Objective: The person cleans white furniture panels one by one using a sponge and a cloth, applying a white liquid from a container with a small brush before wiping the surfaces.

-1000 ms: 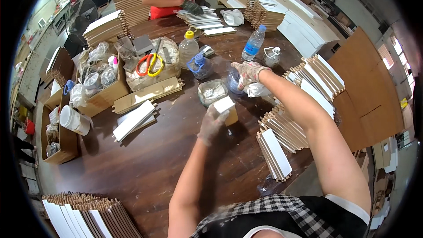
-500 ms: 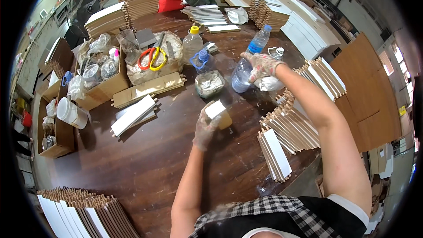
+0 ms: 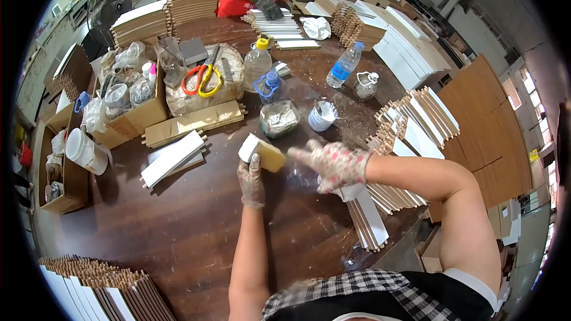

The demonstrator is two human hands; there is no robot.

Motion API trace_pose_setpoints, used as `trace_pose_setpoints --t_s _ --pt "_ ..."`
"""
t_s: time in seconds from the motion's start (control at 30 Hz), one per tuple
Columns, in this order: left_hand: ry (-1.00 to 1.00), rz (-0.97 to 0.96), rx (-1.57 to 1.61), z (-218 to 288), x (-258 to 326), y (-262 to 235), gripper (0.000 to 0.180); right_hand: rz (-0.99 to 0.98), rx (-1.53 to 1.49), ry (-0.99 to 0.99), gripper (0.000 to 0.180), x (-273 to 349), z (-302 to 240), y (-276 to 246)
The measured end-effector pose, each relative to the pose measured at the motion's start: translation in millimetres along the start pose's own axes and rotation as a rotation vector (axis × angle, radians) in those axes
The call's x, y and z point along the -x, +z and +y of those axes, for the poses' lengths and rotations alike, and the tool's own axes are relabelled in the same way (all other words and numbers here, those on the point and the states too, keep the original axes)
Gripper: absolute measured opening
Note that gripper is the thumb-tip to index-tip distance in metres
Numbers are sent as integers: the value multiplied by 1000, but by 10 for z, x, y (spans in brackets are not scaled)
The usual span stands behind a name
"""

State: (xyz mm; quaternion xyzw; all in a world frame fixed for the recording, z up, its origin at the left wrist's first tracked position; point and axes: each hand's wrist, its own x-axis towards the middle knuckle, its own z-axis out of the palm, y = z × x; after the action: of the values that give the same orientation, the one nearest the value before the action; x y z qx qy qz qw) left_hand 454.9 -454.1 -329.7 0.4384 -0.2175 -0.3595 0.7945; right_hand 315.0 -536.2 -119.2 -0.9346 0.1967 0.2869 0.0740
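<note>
My left hand [image 3: 252, 185], in a thin stained glove, grips a small sponge-like block [image 3: 269, 154] with a white face and a yellow side. Just right of it is my right hand [image 3: 340, 166], in a pink-dotted glove, fingers curled round a clear plastic bottle [image 3: 302, 179] that shows faintly against the dark table. White material [image 3: 351, 192] shows under this hand; I cannot tell whether it is held. Beyond the hands stand a jar of whitish stuff [image 3: 279, 117] and a small white tub [image 3: 323, 116].
Dowelled white boards [image 3: 369, 217] lie stacked at right; another stack [image 3: 101, 288] is near left. Scissors [image 3: 202, 80] rest on a bag beside a carton [image 3: 134, 113]. A labelled water bottle [image 3: 345, 66] stands farther back. Across the table, a co-worker's gloved hand [image 3: 269, 7] touches boards.
My right hand has drawn the clear bottle nearer and left, beside the block, uncovering the white tub. My left hand has shifted slightly left with the block. The co-worker's hand is lower on the boards.
</note>
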Motion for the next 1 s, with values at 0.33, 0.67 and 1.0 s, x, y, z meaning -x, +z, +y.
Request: trace_pose_setpoints --t_s 0.33,0.67,1.0 --pt "5 91 52 87 -81 -69 42 106 27 447 81 -823 1262 -261" --pt "-188 -140 115 57 -65 -176 36 13 -37 203 62 -950 879 -93" --pt "-128 -2 193 607 627 -438 46 97 -63 -99 47 -1111 55 188"
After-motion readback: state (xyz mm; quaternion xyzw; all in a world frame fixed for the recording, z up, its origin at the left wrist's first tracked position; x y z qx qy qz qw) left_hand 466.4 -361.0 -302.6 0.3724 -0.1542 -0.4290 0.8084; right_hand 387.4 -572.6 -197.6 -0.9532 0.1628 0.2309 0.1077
